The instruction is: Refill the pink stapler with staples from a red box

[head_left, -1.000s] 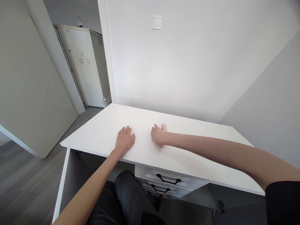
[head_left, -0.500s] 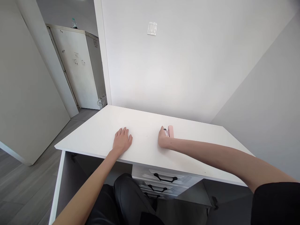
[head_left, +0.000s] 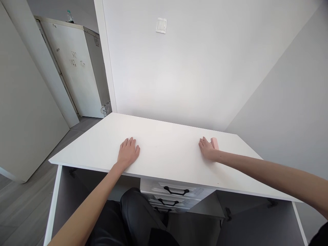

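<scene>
My left hand [head_left: 128, 151] lies flat on the white desktop, palm down with the fingers a little spread, holding nothing. To the right, my right hand [head_left: 207, 149] is low over the desktop with its fingers bent around a small pink object [head_left: 215, 142]. Only the upper end of that object shows, between the hand and the wrist. The hand hides the rest of it, so its kind cannot be made out.
The white desk [head_left: 164, 140] stands against a pale wall with a light switch [head_left: 161, 25]. Black-handled drawers [head_left: 176, 190] and open compartments lie below the top. A worn white fridge [head_left: 69, 65] stands at the left, with a bottle [head_left: 70, 16] on it.
My right hand has moved rightward over the desktop, and the pink object has gone with it. My left hand stays in place on the desk. The view has shifted slightly.
</scene>
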Tool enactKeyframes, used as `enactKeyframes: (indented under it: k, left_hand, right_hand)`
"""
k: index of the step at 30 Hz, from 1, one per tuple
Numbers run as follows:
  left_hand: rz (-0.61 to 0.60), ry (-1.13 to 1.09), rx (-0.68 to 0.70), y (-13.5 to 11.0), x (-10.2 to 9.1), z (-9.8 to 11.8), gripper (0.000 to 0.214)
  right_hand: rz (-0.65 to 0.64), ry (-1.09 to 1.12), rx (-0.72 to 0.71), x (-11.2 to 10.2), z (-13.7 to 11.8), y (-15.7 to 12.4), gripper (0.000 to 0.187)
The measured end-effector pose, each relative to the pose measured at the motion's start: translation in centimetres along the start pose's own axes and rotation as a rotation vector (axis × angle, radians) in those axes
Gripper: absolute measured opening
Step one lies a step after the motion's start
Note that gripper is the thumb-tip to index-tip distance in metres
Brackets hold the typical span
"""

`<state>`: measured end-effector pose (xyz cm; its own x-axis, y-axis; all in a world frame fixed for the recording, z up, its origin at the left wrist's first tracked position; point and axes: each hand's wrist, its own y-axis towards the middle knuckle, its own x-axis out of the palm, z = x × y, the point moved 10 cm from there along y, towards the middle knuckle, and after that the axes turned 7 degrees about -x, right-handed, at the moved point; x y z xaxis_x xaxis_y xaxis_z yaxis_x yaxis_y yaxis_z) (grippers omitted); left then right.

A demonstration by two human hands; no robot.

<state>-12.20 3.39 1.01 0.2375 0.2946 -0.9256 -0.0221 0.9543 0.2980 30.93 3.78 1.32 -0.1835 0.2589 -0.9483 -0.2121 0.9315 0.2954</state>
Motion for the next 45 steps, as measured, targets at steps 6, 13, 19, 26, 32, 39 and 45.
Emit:
enactKeyframes:
  k: [6, 13, 19, 26, 32, 39, 45]
  left_hand:
    - [0.009, 0.02, 0.012, 0.1, -0.2, 0.3, 0.052]
    - [-0.017, 0.093, 0.01, 0.3, -0.2, 0.6, 0.057]
    - [-0.01, 0.107, -0.003, 0.3, -0.5, 0.8, 0.054]
    - [-0.006, 0.102, 0.003, 0.3, -0.7, 0.9, 0.054]
    - [-0.02, 0.097, -0.005, 0.3, -0.5, 0.9, 0.055]
    - [-0.008, 0.097, 0.007, 0.4, -0.3, 0.9, 0.055]
    - [0.009, 0.095, 0.018, 0.6, -0.4, 1.1, 0.054]
  right_hand:
    - [-0.339, -0.298, -0.244, 5.8, -0.3, -5.3, 0.081]
    - [-0.364, -0.367, -0.261, 7.2, -0.1, -6.7, 0.091]
    - [-0.424, -0.372, -0.223, 7.7, 0.9, -7.1, 0.099]
    - [-0.455, -0.34, -0.214, 7.5, 1.2, -7.7, 0.105]
    - [-0.485, -0.32, -0.302, 7.2, 0.2, -9.7, 0.11]
    - [-0.43, -0.368, -0.389, 6.7, -1.1, -10.3, 0.105]
    - [-0.399, -0.543, -0.542, 5.8, -3.0, -9.4, 0.091]
